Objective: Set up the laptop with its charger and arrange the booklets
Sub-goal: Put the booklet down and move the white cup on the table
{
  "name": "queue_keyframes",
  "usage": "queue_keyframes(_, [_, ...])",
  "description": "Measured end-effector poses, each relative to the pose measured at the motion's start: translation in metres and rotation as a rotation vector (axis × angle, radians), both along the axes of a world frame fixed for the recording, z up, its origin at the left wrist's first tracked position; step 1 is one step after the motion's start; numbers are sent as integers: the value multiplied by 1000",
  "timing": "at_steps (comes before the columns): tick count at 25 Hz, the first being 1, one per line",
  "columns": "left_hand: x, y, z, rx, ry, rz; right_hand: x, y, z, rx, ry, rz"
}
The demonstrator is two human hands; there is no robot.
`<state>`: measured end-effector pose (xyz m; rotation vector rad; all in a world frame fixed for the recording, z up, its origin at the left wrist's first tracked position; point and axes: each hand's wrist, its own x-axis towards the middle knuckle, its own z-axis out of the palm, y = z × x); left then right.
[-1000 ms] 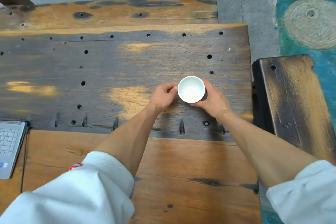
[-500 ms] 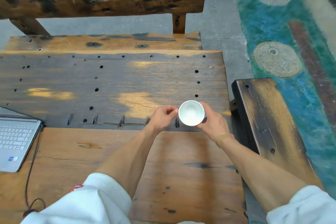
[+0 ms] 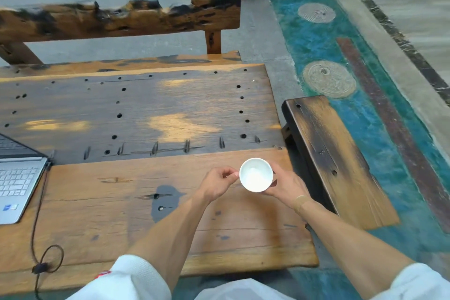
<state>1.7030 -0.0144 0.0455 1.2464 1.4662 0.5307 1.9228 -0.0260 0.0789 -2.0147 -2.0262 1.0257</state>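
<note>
Head view, table: you had a long wooden table (image 3: 136, 114) in front of you; its far half was dark and dotted with holes, its near plank lighter; the right end stopped just beyond your hands
Head view, right edge: a dark bench (image 3: 333, 161) stood just beside the table's right end, with only a narrow gap between them; past it ran a teal floor strip (image 3: 323, 41) with round discs set in it
Head view, far edge: another bench (image 3: 117, 19) with a rough backrest lay along the table's far side; grey floor behind it
Head view, open room: the table's middle, from the laptop to your hands, was bare wood; you had free room there to the left of the cup
Head view, cup: a small white cup (image 3: 255, 174) sat near the right end of the near plank, seen from above; you could not tell whether it touched the wood
Head view, right hand: your right hand (image 3: 286, 186) was wrapped around the cup's right side, gripping it
Head view, left hand: your left hand (image 3: 218, 184) was loosely curled, fingertips (image 3: 234, 174) at the cup's left rim
Head view, laptop: the laptop (image 3: 18, 178) lay open at the table's left edge, silver, pale keys, partly out of view
Head view, charger cable: a dark cable (image 3: 39, 212) ran from the laptop's right side down the near plank, looped near the front edge, and dropped over it
Head view, booklets: none showed to you
</note>
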Motion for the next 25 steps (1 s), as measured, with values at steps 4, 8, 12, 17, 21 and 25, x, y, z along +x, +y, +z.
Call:
queue_keyframes(4, [18,-28,-13,-35,4,-39,22,-28,-7,-38,-79,26])
queue_keyframes(8, [46,-58,-19,-83,2,-42,48,-54,-15,-66,-87,47])
queue_keyframes(12, [72,-85,-26,-155,47,-48,75,-82,-26,-124,-69,33])
queue_keyframes(17, [103,-117,-41,-228,74,-45,102,-107,-44,-215,-52,29])
queue_keyframes(21, [116,-133,-50,-270,123,-49,112,-120,-58,-266,-45,23])
queue_keyframes(25, [124,-143,-57,-279,142,-29,117,-128,-69,-301,-31,14])
